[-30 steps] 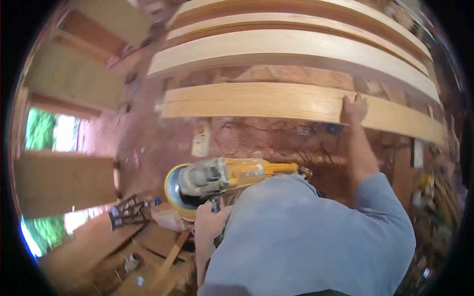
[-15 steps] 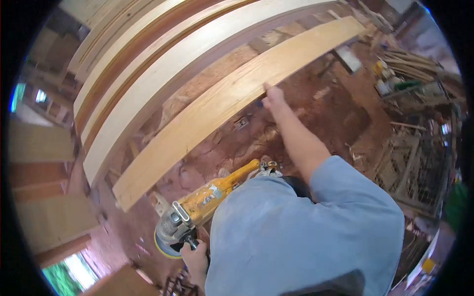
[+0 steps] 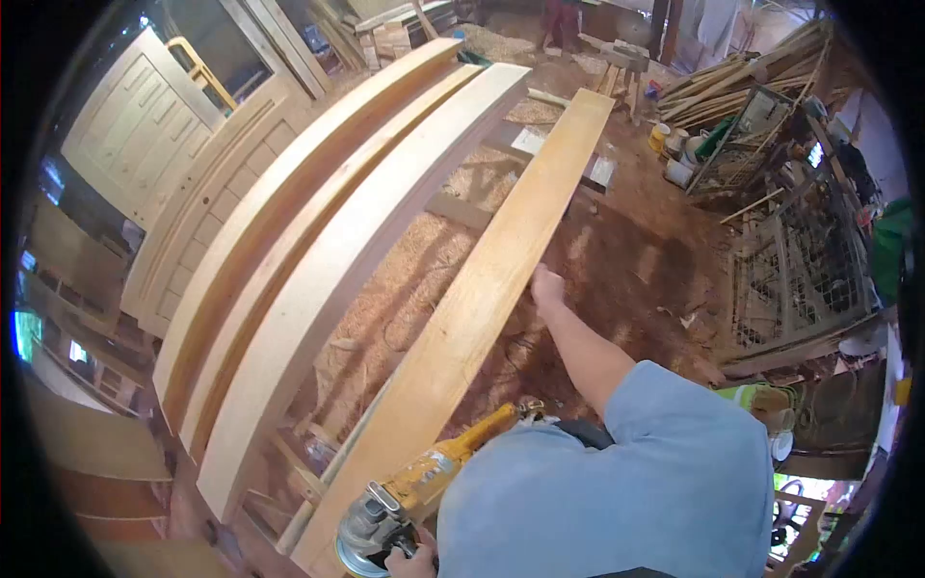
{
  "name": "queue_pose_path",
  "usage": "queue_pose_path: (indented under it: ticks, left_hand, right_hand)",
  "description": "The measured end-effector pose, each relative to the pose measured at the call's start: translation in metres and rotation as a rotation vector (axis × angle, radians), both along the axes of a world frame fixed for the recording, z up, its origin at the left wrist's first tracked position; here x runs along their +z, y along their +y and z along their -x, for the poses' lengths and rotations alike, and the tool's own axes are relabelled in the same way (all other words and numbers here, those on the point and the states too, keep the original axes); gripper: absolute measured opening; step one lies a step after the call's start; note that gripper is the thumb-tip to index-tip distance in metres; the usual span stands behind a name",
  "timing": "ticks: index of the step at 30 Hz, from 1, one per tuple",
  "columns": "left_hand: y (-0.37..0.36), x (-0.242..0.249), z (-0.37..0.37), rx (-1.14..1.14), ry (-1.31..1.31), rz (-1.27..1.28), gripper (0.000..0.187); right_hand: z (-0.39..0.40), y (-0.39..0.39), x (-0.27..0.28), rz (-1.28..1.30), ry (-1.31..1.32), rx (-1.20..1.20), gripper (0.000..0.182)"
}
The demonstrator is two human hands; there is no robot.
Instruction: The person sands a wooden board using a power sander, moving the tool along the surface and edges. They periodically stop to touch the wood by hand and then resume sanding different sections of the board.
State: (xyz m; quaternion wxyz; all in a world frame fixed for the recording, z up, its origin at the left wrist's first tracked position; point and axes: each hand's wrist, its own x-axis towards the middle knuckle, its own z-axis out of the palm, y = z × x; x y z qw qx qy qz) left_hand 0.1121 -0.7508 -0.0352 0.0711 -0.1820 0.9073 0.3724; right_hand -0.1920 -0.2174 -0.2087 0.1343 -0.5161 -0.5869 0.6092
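Note:
My left hand (image 3: 414, 559) is closed around the side handle of a yellow angle polisher (image 3: 429, 477) with a round disc, low in the view. The polisher's head overlaps the near end of a long pale wooden plank (image 3: 482, 308). My right arm reaches forward, and my right hand (image 3: 547, 288) is closed at the plank's right edge. Some of its fingers are hidden. The polisher's rear end lies against my blue shirt (image 3: 597, 482).
Several thick curved wooden beams (image 3: 356, 250) stand left of the plank. Panelled doors (image 3: 145, 125) lean at the far left. Wood shavings (image 3: 414, 279) cover the ground. A metal grille (image 3: 800, 270), buckets (image 3: 677, 173) and stacked poles (image 3: 742, 82) are at right. A person's legs (image 3: 559, 21) show at the back.
My view has swung and tilted up, bringing the doors and the far workshop into sight. The polisher's head now overlaps the plank's near end. My right hand stays at the plank's edge.

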Motion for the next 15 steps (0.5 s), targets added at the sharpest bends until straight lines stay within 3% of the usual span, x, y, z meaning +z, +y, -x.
queue_pose_path:
  ticks: [1,3,4,6,9,12,15]
  left_hand:
    - [-0.008,-0.005,0.004,-0.053,-0.005,0.017,0.016]
    - [-0.008,-0.006,0.006,-0.031,0.006,0.012,0.016]
    - [-0.003,0.001,0.008,-0.003,-0.021,0.010,0.016]
    - [-0.005,0.000,0.009,0.042,-0.092,-0.054,0.016]
    - [-0.005,0.011,0.015,0.016,-0.141,-0.076,0.015]
    - [0.018,0.034,0.033,0.055,-0.052,-0.114,0.013]
    - [0.027,0.057,0.037,0.049,-0.167,-0.196,0.013]
  right_hand:
    - [-0.002,0.009,0.001,0.001,0.020,-0.003,0.053]
    - [-0.008,0.011,-0.002,0.183,0.070,-0.411,0.052]
    - [-0.005,0.004,-0.007,0.186,0.080,-0.414,0.052]
    - [-0.003,-0.017,-0.021,0.568,0.596,-0.044,0.056]
    - [0.000,-0.065,-0.020,0.700,0.498,-0.030,0.056]
    - [0.002,-0.136,-0.020,0.676,0.578,-0.221,0.057]
    - [0.000,-0.151,-0.017,0.683,0.638,-0.357,0.055]
